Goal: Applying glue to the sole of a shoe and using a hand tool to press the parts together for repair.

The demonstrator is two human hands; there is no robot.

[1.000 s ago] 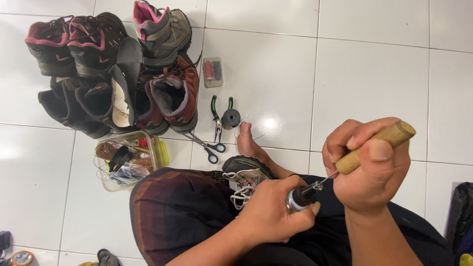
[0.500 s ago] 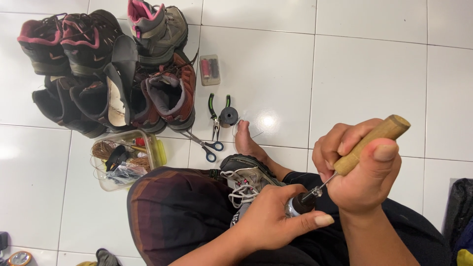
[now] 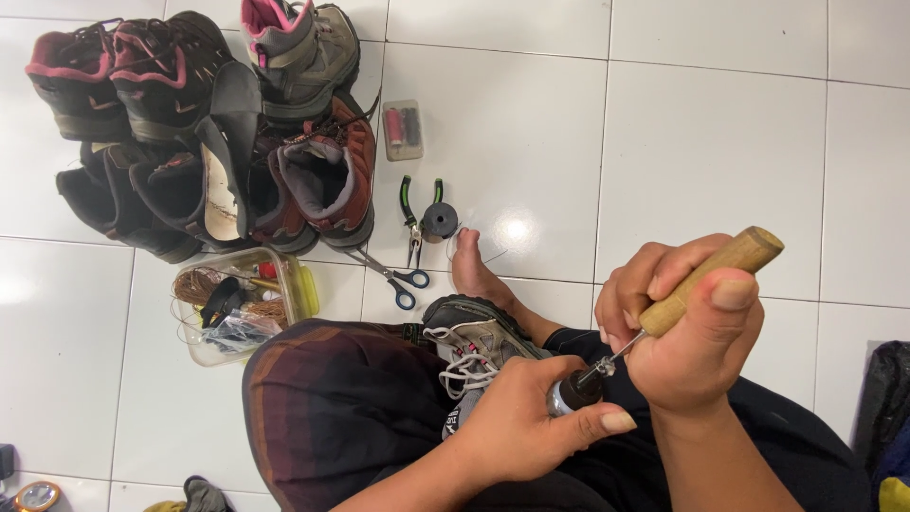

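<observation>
My right hand [image 3: 682, 332] grips the wooden handle of an awl [image 3: 709, 277], thumb pressed on its side. The awl's metal tip points down-left into a small dark spool [image 3: 567, 393] that my left hand [image 3: 531, 417] holds pinched between thumb and fingers. Just left of my left hand, a grey hiking shoe [image 3: 469, 343] with white laces rests on my lap, between my knee under dark cloth [image 3: 332, 408] and my bare foot [image 3: 471, 267].
Several worn boots and shoes [image 3: 204, 123] are piled at the upper left. On the white tiles lie green-handled pliers [image 3: 413, 218], a black thread spool [image 3: 440, 221], scissors [image 3: 391, 275], a small thread box [image 3: 401, 129] and a clear plastic tub [image 3: 237, 303] of odds and ends.
My hands have stayed together on the awl and spool, shifting only slightly; the awl handle now tilts a little more to the right. The view has moved down a bit.
</observation>
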